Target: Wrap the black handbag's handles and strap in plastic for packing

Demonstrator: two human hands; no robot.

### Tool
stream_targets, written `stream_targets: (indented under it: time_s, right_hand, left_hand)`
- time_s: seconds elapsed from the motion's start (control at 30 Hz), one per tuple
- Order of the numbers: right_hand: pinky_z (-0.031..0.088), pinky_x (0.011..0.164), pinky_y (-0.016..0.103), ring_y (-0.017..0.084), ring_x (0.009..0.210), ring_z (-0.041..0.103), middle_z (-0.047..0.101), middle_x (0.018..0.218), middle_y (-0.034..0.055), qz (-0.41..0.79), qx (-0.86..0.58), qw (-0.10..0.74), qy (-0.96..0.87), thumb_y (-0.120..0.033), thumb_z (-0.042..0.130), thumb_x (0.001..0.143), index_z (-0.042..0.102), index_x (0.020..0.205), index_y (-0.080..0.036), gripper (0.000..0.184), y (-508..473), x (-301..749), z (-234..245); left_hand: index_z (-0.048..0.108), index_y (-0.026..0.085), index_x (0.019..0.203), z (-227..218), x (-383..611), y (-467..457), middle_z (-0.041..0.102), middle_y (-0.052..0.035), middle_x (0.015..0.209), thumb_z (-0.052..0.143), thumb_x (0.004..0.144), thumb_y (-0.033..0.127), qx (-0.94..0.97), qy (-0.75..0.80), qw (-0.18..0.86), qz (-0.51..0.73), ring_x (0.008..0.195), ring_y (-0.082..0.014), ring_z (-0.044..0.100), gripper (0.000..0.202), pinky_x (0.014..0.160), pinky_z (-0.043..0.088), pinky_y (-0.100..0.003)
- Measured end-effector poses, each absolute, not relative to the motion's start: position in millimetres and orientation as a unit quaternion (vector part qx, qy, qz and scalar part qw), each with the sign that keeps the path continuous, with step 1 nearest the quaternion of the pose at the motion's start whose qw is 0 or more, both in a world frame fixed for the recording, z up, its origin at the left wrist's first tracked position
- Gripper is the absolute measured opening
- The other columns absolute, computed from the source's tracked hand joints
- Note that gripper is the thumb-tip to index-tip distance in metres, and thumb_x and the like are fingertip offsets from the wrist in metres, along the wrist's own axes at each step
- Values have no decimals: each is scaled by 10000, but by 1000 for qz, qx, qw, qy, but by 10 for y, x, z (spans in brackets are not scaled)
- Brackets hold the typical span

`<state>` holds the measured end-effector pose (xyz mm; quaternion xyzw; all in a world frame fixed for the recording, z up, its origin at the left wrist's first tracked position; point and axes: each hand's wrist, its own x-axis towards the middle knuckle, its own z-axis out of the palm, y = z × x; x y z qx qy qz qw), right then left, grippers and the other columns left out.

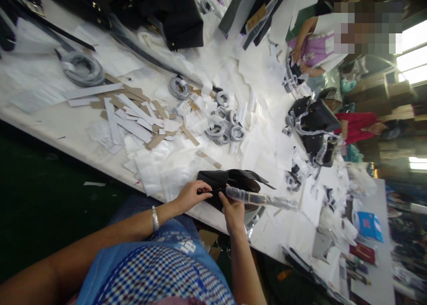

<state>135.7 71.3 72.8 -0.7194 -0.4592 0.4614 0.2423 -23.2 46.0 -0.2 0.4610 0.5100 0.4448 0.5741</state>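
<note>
A small black handbag point(213, 178) lies on its side at the near edge of the table, its dark flaps spread to the right. My left hand point(191, 196) has its fingertips pinched together on a thin black strap at the bag. Close beside it, my right hand point(233, 211) grips the bag's near side, thumb on top; its other fingers are partly hidden. A plastic-wrapped strap with a buckle point(257, 199) runs from my right hand out to the right.
Cardboard strips point(133, 118), coiled wrapped straps point(220, 129) and thin white sheets cover the table. Large black bags point(160, 16) stand at the far left. Across the table, one person point(313, 47) handles a dark item; another in red point(358, 127) is near more bags point(316, 122).
</note>
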Motion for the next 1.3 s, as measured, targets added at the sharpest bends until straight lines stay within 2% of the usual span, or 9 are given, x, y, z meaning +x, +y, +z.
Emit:
stream_targets:
  time_s: [0.13,0.33,0.4,0.57,0.83,0.93,1.1,1.3]
  right_hand:
    - [446,1044,444,269,1133,622,736,1096,66,497,-704,256,-437,-314,748,708,682,1164,-196,475,692,1402,720]
    - [426,1055,442,263,1133,619,719,1130,79,519,-691,258,-431,-298,755,718,649,1201,-172,511,680,1496,728]
    - [449,1022,437,261,1087,641,733,1083,82,515,-694,248,-437,-317,759,721,666,1162,-160,477,671,1531,717]
    - [518,859,394,244,864,684,760,891,87,477,-729,226,-436,-409,760,719,729,927,-116,361,638,1550,688]
    - [521,671,318,230,741,671,758,791,90,443,-743,217,-452,-461,770,679,747,855,-107,396,627,1495,712]
    - [511,646,308,217,688,658,753,763,87,424,-749,203,-466,-487,763,678,751,825,-104,410,623,1478,721]
    - [464,568,281,185,573,601,701,609,49,387,-755,165,-502,-496,750,688,747,694,-102,394,641,1438,799]
    - [480,582,289,210,605,625,714,629,55,355,-748,149,-541,-492,706,721,757,690,-116,381,704,1346,929]
  left_hand:
    - [710,168,841,11,-209,427,680,-25,799,719,798,220,482,517,546,450,729,-166,621,68,670,477,-255]
    - [713,196,826,40,-162,387,698,-41,862,696,821,202,522,508,504,464,856,-210,617,18,788,470,-313]
    - [720,202,855,43,-155,389,710,-44,894,685,836,211,522,508,500,468,881,-213,626,40,820,473,-323]
    - [732,198,936,41,-139,447,731,-45,928,667,866,246,486,517,514,482,878,-190,665,107,820,504,-297]
    - [762,189,943,74,-131,516,742,-62,935,679,852,239,442,493,550,509,894,-202,675,133,837,520,-309]
    - [763,187,945,81,-118,516,740,-65,938,674,853,233,443,482,555,514,900,-201,674,136,842,519,-311]
    - [766,177,925,102,-89,512,736,-70,925,677,842,215,434,481,559,517,897,-198,671,127,833,516,-304]
    - [758,167,922,132,-99,597,725,-71,918,655,844,211,450,488,552,504,891,-199,659,136,822,502,-305]
